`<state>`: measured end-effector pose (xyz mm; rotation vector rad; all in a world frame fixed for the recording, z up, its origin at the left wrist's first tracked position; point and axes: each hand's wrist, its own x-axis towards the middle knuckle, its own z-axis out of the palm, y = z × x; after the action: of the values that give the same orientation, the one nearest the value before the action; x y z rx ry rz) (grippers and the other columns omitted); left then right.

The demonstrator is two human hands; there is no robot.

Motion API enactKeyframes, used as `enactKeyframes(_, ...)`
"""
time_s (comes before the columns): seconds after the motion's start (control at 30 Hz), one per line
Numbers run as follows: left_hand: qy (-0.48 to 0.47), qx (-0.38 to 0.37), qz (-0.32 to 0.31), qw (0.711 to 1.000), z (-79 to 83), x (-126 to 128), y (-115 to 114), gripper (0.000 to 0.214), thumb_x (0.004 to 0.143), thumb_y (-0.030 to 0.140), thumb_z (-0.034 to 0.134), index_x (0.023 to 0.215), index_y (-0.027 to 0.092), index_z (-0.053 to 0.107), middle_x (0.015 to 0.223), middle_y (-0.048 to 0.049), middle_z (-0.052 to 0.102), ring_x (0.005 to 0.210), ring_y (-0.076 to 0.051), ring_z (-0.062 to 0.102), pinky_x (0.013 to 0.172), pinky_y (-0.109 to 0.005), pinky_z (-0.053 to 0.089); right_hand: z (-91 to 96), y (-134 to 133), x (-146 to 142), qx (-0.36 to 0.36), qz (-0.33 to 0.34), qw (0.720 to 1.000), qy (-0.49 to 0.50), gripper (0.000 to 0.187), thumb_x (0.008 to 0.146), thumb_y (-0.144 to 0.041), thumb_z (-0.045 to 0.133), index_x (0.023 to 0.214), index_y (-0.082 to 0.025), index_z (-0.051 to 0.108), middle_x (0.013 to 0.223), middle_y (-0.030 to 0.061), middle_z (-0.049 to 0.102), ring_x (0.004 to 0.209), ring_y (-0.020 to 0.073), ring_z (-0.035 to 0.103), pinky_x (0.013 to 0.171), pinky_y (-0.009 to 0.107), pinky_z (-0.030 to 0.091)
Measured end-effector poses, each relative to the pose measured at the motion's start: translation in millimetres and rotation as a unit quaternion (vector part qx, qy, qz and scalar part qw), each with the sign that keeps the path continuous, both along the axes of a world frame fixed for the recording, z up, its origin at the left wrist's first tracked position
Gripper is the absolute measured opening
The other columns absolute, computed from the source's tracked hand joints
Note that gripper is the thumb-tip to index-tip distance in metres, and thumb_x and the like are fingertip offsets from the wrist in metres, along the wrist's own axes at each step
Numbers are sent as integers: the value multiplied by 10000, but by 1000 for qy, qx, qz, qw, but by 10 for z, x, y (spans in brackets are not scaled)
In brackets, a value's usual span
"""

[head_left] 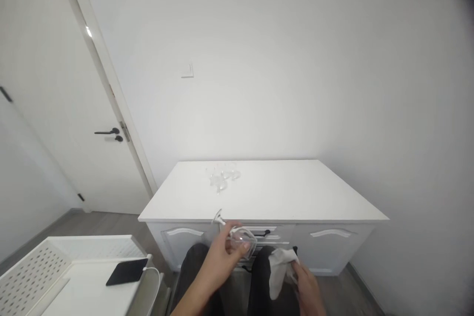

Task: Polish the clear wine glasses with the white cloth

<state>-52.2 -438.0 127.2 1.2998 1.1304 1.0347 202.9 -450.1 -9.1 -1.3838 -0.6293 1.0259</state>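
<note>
Head view: left hand (218, 261) holds clear wineglass (242, 239).

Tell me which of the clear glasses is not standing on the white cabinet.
The wine glass held in the left hand, tipped on its side in front of the cabinet. The other glasses rest grouped on the cabinet top.

A white cabinet (281, 197) with dark drawer handles is set against a plain white wall (277, 59), a white door (55, 108) with a black lever handle (108, 132) is seen at left, and grey wood flooring (107, 222) is lit evenly.
</note>
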Motion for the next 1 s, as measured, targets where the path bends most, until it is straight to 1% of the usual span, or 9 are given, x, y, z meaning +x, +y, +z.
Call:
enactKeyframes(0.1, -51, -14, 58, 997, -74, -256, -200, 653, 751, 503, 918, 1286, 266, 629, 1113, -84, 784, 911, -232, 765, 830, -327, 579, 293, -9, -311, 17, 37, 997, 61, 318, 669, -546, 826, 850, -285, 808, 1097, 61, 820, 1079, 349, 752, 774, 407, 663)
enactKeyframes(0.3, -67, -8, 140, 988, -207, -450, -226, 688, 709, 507, 949, 1265, 261, 626, 985, -54, 799, 918, -238, 793, 808, -297, 599, 576, 154, -955, 39, 57, 988, 138, 504, 710, -609, 843, 1029, -221, 820, 1135, 104, 816, 1087, 340, 759, 843, 436, 663)
enactKeyframes(0.4, -34, 1, 140, 990, -145, -388, -175, 657, 703, 512, 945, 1239, 254, 667, 1027, -73, 819, 919, -263, 807, 799, -321, 627, 647, 139, -1264, 126, 98, 985, 61, 493, 782, -567, 801, 1161, -252, 813, 1215, 102, 808, 1154, 363, 745, 969, 485, 627)
enactKeyframes(0.5, -16, 18, 157, 987, -85, -348, -150, 633, 716, 516, 934, 1234, 244, 692, 1045, -80, 828, 925, -273, 810, 811, -339, 643, 656, 25, -1458, 134, 97, 983, -81, 446, 807, -551, 756, 1187, -324, 808, 1153, 82, 823, 1077, 386, 760, 982, 517, 603)
enactKeyframes(0.63, -20, 15, 189, 982, -53, -374, -127, 676, 679, 509, 954, 1240, 222, 710, 1035, -87, 826, 905, -273, 808, 818, -351, 653, 644, -102, -1457, 141, 117, 976, -119, 460, 867, -582, 719, 1259, -344, 748, 1152, 72, 817, 988, 357, 770, 894, 468, 615)
enactKeyframes(0.73, -53, 16, 164, 985, -22, -377, -107, 650, 681, 459, 956, 1227, 216, 702, 1044, -83, 819, 935, -266, 804, 825, -343, 651, 756, -118, -1313, 189, 238, 952, -18, 685, 949, -590, 692, 1551, -309, 525, 1285, 92, 776, 1112, 323, 760, 966, 438, 607)
enactKeyframes(0.8, -63, 13, 125, 990, 10, -354, -107, 624, 678, 416, 959, 1207, 204, 703, 996, -72, 812, 897, -246, 795, 784, -314, 639, 880, -120, -1198, 209, 314, 926, -5, 841, 990, -561, 678, 1698, -306, 303, 1475, 104, 682, 1332, 309, 676, 1112, 450, 553)
enactKeyframes(0.9, -78, 10, 57, 995, 73, -315, -140, 641, 656, 380, 974, 1202, 181, 705, 964, -66, 800, 849, -223, 776, 756, -295, 623, 1029, -144, -1071, 232, 369, 893, -112, 910, 1039, -482, 639, 1758, -285, 117, 1741, 101, 393, 1578, 277, 441, 1269, 443, 421)
enactKeyframes(1.0, -70, 24, 58, 996, 122, -304, -177, 643, 619, 407, 997, 1144, 168, 714, 928, -57, 794, 815, -212, 764, 730, -283, 615, 1039, -170, -1019, 259, 357, 864, -243, 755, 1091, -383, 543, 1751, -260, 199, 1725, 116, 420, 1544, 269, 495, 1246, 425, 464)
